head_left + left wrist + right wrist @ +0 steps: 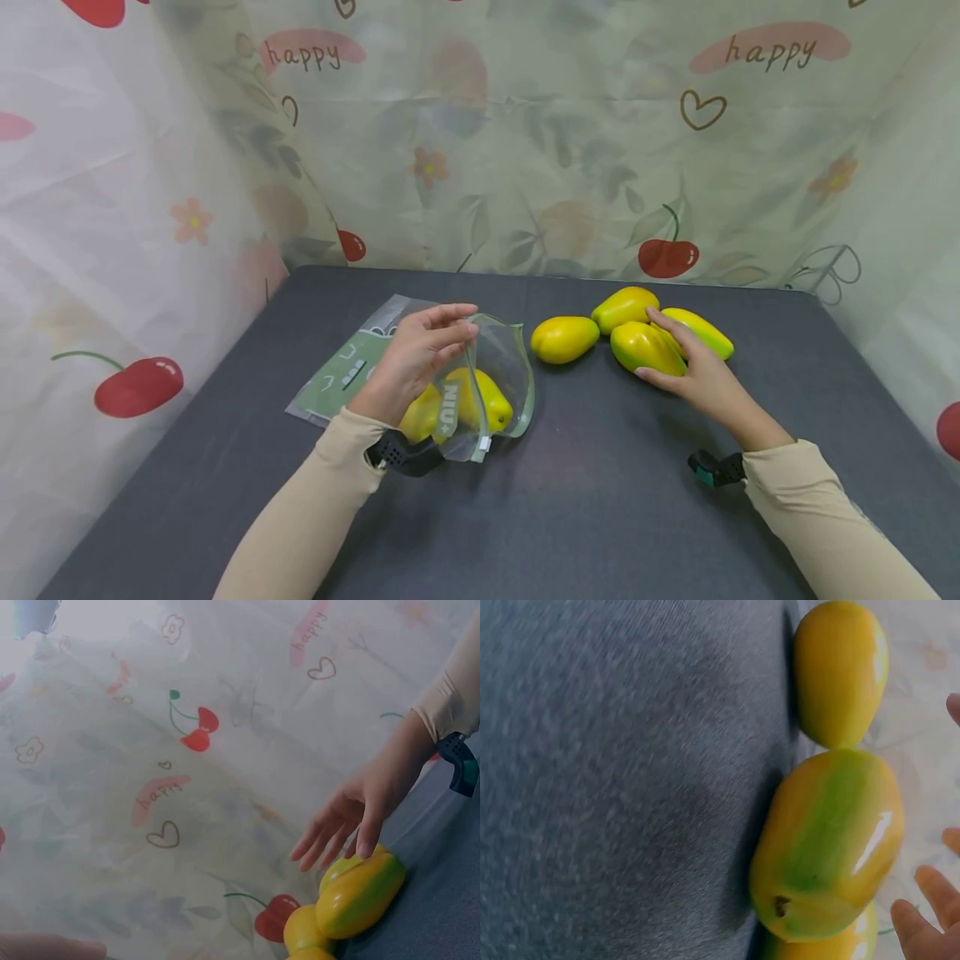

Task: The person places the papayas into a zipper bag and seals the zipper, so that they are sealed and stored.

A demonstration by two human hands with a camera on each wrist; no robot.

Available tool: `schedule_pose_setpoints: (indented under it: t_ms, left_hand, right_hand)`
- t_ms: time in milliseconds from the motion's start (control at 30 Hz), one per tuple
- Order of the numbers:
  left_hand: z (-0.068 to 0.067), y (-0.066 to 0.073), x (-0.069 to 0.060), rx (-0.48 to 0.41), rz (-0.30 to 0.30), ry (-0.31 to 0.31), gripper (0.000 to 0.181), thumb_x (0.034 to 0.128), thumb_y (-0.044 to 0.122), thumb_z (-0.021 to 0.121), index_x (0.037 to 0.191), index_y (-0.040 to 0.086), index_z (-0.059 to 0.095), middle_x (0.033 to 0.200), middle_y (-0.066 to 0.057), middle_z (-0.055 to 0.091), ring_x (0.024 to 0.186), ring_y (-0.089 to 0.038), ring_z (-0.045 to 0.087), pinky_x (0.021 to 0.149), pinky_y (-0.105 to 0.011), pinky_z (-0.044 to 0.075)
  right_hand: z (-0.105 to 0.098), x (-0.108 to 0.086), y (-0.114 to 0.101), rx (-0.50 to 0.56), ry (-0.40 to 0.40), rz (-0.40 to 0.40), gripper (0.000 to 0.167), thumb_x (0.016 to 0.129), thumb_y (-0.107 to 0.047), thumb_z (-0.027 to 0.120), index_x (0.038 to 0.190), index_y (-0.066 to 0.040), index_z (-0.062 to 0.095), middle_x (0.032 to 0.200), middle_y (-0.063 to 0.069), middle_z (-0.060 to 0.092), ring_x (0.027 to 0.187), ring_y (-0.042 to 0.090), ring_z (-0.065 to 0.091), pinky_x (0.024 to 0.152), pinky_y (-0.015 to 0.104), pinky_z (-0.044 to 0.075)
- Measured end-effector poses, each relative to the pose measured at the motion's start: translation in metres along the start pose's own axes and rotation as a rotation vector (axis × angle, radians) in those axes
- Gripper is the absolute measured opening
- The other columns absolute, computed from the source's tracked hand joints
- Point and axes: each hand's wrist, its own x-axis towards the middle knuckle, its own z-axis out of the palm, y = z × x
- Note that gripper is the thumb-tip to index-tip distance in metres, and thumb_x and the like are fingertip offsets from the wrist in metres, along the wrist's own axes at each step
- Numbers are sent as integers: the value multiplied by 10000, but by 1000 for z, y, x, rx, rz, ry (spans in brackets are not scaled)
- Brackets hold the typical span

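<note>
My left hand (423,350) pinches the upper edge of a clear zip bag (523,358), whose mouth gapes to the right. Two yellow mangoes (491,404) lie inside the bag. My right hand (701,375) is spread over a yellow-green mango (643,348), with thumb and fingers on either side. In the right wrist view, the fingers (911,926) stand apart from that mango (832,840). The left wrist view shows the right hand (367,802) with extended fingers just above the fruit; whether the thumb touches it I cannot tell.
Beside the right hand's mango lie another mango (565,339) to the left, one behind (626,308) and one at the right (701,332). A green-and-clear flat bag (337,375) lies left of my left hand. Printed curtains (525,167) enclose the dark table (570,517).
</note>
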Motion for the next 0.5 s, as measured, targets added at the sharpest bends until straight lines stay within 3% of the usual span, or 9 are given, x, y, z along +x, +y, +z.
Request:
schedule_pose_setpoints:
  t_ms: [200, 500]
  left_hand:
    - [1, 1, 0, 4, -7, 11, 358, 910, 11, 633, 1265, -17, 590, 873, 27, 571, 822, -104, 603, 754, -187, 523]
    - [1, 1, 1, -1, -5, -2, 440, 912, 3, 627, 1330, -76, 515, 871, 33, 576, 819, -95, 609, 756, -183, 523]
  right_hand:
    - [-1, 4, 9, -47, -25, 31, 820, 882, -283, 720, 1539, -122, 257, 1571, 179, 251, 1421, 433, 230, 1086, 644, 258]
    - [-2, 10, 17, -97, -70, 73, 794, 890, -280, 711, 1527, -87, 277, 1536, 228, 294, 1387, 443, 284, 1087, 628, 268]
